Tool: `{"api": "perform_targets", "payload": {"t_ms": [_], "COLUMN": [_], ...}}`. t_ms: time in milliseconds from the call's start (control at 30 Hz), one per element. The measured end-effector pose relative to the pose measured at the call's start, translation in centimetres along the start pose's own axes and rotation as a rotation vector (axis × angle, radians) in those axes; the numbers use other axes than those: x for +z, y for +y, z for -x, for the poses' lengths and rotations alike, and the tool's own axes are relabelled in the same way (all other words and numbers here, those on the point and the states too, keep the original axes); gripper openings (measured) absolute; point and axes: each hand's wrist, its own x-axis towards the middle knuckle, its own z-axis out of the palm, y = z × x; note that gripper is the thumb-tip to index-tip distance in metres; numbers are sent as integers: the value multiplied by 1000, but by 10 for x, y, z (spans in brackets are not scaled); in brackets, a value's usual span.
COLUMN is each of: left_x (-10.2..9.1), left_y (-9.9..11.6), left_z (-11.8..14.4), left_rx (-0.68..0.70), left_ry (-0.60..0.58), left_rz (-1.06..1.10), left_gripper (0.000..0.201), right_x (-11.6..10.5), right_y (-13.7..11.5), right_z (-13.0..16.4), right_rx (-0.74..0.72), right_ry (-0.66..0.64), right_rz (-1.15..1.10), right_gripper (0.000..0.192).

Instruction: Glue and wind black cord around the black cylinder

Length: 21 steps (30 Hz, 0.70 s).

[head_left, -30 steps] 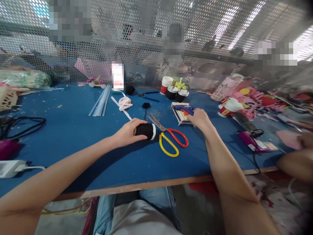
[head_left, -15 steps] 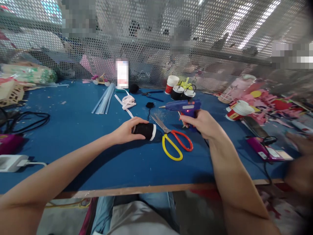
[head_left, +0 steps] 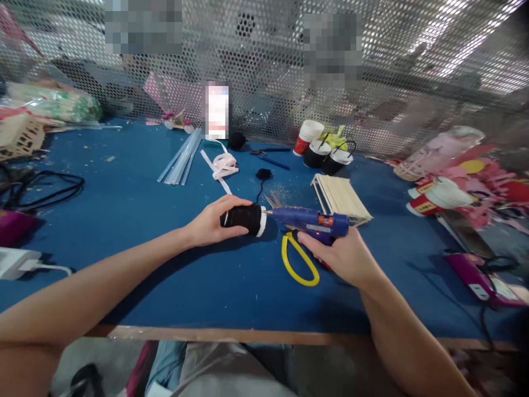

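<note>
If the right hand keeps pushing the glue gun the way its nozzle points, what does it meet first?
The right hand aims the blue glue gun leftward; its nozzle would first meet the white end of the black-wrapped cylinder, apparently almost touching already.

Both bare forearms reach forward, converging near the middle. The left hand lies palm-down, fingers curled in a loose grip — the right hand is closed tight, its forefinger stretched ahead.
</note>
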Motion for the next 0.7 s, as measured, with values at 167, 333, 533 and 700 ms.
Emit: {"api": "perform_targets", "payload": {"t_ms": [167, 333, 533, 700], "left_x": [-2, -1, -1, -1], "left_y": [0, 0, 0, 0], "left_z": [1, 0, 0, 0], "left_rx": [-32, -36, -39, -28], "left_ry": [11, 12, 9, 11], "left_rz": [-30, -38, -53, -60], "left_gripper": [48, 47, 48, 47], "right_x": [4, 6, 4, 3], "right_y": [5, 9, 6, 3], "right_z": [5, 6, 10, 10], "right_rx": [-68, -94, -125, -169], "right_ry": [35, 30, -28, 20], "right_rz": [28, 83, 177, 232], "right_gripper": [18, 19, 15, 11]}}
